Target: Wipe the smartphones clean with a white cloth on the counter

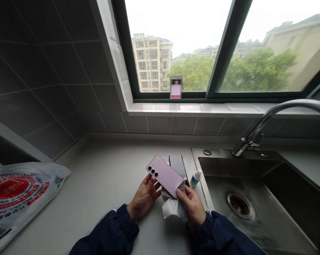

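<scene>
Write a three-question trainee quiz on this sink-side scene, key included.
1. Which hand pinches the crumpled light-grey cloth against the flat, rectangular lilac phone: (A) left or (B) right?
2. True or false: the small white plastic bottle with a blue-and-yellow label stands on the pale smooth countertop, beside the rectangular steel sink.
3. How many large round black camera lenses line up on the lilac phone's back?

Key: 1: B, the right hand. 2: true. 3: three.
</scene>
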### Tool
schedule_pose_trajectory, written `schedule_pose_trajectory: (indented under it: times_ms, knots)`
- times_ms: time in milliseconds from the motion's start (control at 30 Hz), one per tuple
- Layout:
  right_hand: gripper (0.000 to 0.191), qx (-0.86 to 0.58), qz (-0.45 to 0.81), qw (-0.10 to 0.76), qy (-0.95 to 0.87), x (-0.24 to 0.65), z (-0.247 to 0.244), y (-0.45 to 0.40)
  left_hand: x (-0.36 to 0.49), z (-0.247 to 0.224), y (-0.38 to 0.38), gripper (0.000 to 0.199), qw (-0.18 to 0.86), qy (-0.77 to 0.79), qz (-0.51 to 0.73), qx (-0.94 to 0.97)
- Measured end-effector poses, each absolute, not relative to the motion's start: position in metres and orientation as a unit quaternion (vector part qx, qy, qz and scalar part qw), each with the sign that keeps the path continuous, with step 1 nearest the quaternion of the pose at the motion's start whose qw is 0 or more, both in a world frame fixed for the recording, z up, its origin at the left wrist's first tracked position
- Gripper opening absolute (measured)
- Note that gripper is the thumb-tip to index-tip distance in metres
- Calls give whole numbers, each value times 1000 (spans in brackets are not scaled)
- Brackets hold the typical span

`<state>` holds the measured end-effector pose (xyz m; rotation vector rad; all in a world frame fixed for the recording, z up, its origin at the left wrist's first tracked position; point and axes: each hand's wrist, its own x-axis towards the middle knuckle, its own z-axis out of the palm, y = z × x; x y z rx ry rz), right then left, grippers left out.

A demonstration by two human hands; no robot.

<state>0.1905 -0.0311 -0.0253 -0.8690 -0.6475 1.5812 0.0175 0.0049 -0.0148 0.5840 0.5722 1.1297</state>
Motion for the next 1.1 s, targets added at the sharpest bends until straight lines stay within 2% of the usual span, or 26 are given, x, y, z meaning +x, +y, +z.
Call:
schedule_pose_trajectory:
  times_ms: [433,667,733,900,1000,1100]
  knots:
    - [53,-370,725,497,-302,174,-41,-40,27,-2,0,60,817,212,482,236]
    - [48,-391,711,469,-348,175,-45,-45,27,7,8,68,815,212,502,196]
    - [48,-398,696,473,-365,178,-40,-44,23,7,12,64,807,218,518,180]
    - [48,-420,616,519,-418,193,-11,-41,19,-2,15,62,816,256,491,168]
    - [40,-444,538,536,-475,200,7,-47,23,-7,12,63,824,275,465,169]
    - [30,-490,329,567,-575,200,19,-53,25,-8,10,61,831,265,457,173]
